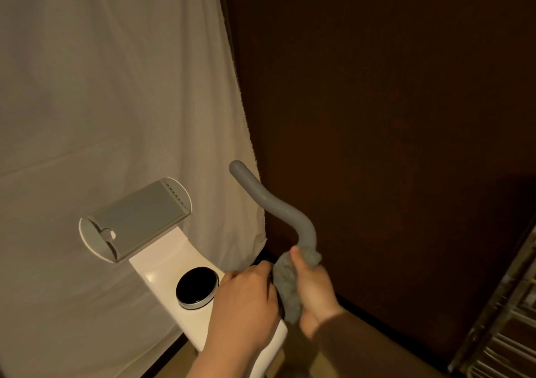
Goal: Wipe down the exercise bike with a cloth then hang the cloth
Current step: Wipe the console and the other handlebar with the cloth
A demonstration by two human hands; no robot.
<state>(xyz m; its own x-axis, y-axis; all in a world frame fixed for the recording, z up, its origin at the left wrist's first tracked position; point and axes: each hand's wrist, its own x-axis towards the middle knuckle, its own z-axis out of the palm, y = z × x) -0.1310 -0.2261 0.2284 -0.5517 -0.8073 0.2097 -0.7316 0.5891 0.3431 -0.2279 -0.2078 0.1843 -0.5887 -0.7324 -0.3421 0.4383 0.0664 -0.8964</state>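
The white exercise bike [162, 264] stands in front of me, with a grey tablet holder [136, 218] on top and a round black knob [197, 287] on its column. Its grey curved handlebar [272, 200] rises to the right. My right hand [313, 287] is closed around a grey cloth [287, 287] wrapped about the lower end of that handlebar. My left hand [246, 305] lies just left of the cloth, fingers curled near the handlebar's base; what they grip is hidden.
A pale curtain [116, 102] hangs behind the bike on the left. A dark brown wall [391, 116] fills the right. A metal rack [510, 319] shows at the lower right edge.
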